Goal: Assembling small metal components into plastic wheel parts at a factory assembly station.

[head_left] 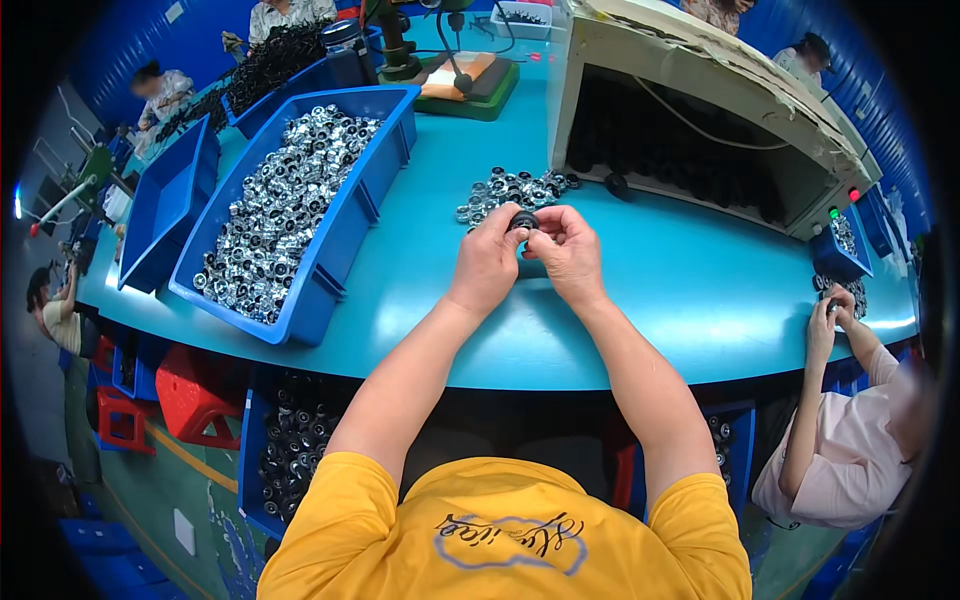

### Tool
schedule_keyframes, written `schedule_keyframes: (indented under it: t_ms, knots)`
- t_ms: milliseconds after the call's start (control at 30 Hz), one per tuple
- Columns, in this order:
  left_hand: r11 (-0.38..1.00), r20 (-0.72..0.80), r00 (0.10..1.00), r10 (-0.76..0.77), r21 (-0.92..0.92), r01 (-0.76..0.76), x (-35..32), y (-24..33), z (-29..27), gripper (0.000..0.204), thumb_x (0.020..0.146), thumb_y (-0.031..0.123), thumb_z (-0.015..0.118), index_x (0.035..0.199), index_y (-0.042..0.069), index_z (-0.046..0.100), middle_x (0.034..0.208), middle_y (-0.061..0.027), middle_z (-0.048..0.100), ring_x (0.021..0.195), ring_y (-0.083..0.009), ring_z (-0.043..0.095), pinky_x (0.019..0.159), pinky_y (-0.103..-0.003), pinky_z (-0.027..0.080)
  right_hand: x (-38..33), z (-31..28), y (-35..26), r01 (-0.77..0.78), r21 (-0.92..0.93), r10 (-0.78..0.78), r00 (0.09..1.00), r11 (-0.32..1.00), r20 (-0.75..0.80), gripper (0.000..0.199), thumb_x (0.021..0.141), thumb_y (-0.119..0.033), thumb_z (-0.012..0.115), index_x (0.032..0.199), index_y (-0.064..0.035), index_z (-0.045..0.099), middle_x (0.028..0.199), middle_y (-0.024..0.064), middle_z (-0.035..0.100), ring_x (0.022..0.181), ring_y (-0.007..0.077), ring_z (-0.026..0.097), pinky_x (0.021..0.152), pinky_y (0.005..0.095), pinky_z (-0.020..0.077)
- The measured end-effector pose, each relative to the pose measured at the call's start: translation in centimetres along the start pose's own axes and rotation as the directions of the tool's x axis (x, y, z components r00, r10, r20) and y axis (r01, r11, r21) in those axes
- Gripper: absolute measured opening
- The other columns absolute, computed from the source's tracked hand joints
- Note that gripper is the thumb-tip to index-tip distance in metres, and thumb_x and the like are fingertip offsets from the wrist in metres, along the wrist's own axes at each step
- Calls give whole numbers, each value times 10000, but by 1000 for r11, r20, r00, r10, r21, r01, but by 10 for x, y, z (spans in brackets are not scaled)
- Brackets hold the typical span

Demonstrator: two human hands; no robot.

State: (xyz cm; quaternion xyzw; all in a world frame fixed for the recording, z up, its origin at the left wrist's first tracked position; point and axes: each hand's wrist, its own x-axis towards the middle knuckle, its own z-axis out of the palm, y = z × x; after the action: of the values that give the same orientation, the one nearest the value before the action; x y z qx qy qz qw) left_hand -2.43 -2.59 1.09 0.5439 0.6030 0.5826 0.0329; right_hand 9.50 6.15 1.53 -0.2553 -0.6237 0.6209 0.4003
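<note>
Over the turquoise table, a small round black part (523, 221) is pinched between both hands; its exact kind is too small to make out. The fingers of my left hand (488, 258) close on it from the left. From the other side, my right hand (566, 252) grips it with thumb and bent fingers. Just beyond my fingertips lies a loose pile of small silver and black round metal parts (510, 188). To the left stands a long blue bin (352, 225) filled with many similar silver parts.
An open-fronted metal box (690, 195) with dark parts inside stands at the far right. Another blue bin (170, 205) is on the left, beside red stools (195, 392). Bins of black parts (290, 450) sit under the table edge. A co-worker (850, 440) works at the right.
</note>
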Motion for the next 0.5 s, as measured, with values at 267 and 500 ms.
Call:
schedule_keyframes:
  t_ms: [267,500]
  knots:
    - [987,96,988,-121,-98,130,0,-6,-3,287,1021,62,612,1305,39,647,891,-92,714,738,-135,655,631,-316,541,5,-6,7,-79,83,76,996,993,36,199,881,-73,729,1046,1,646,895,44,663,776,100,660,675,280,630]
    - [998,28,999,-45,48,43,1,-7,2,253,1022,61,605,1262,44,684,909,-107,733,752,-186,697,652,-328,559,6,-5,9,-89,23,89,996,996,6,197,869,-89,749,1007,-1,641,875,38,655,744,90,648,627,267,615]
